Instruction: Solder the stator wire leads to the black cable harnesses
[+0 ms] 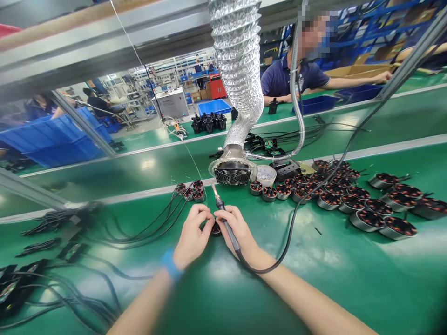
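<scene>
Head: hands (243,236) (one gripping soldering iron (230,232)).

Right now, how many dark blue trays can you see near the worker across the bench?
2: left tray beside the metal hose, right tray by the slanted post. Others may be hidden.
</scene>
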{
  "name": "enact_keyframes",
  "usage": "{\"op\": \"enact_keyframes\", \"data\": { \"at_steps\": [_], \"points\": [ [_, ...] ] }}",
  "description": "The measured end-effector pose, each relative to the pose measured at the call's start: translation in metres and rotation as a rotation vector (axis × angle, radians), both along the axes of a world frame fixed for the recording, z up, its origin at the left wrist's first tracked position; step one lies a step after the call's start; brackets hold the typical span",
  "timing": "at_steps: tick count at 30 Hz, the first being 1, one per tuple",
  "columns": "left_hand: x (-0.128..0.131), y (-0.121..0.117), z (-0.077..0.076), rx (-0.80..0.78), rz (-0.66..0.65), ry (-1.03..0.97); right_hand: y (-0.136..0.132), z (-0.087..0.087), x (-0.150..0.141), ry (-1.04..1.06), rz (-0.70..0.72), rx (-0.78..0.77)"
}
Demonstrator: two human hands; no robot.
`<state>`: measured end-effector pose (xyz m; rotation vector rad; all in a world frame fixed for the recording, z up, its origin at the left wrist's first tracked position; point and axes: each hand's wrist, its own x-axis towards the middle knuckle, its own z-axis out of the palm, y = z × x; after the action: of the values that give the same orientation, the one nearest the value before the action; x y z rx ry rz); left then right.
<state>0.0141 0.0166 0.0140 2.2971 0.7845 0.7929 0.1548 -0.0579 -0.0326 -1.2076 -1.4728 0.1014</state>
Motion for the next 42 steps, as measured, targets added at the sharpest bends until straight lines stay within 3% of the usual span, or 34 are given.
{"op": "enact_keyframes", "data": {
  "at_steps": [5, 8, 13, 30, 42],
  "points": [
    [0.003, 0.004, -0.003, -0.336, -0.03, -0.074, -0.001, 0.005, 0.006, 0.08, -0.069, 0.029],
    [0.004, 0.006, -0.004, -0.422, -0.01, -0.098, -0.006, 0.012, 0.012, 0.139, -0.158, 0.048],
    [0.007, 0.006, -0.003, -0.432, 0.023, -0.085, -0.018, 0.023, 0.019, 0.223, -0.265, 0.082],
    [0.007, 0.005, -0.006, -0.429, 0.058, -0.088, -0.026, 0.026, 0.017, 0.246, -0.17, 0.08],
    [0.008, 0.004, -0.008, -0.397, 0.073, -0.099, -0.023, 0.011, 0.016, 0.485, -0.13, 0.039]
  ]
}}
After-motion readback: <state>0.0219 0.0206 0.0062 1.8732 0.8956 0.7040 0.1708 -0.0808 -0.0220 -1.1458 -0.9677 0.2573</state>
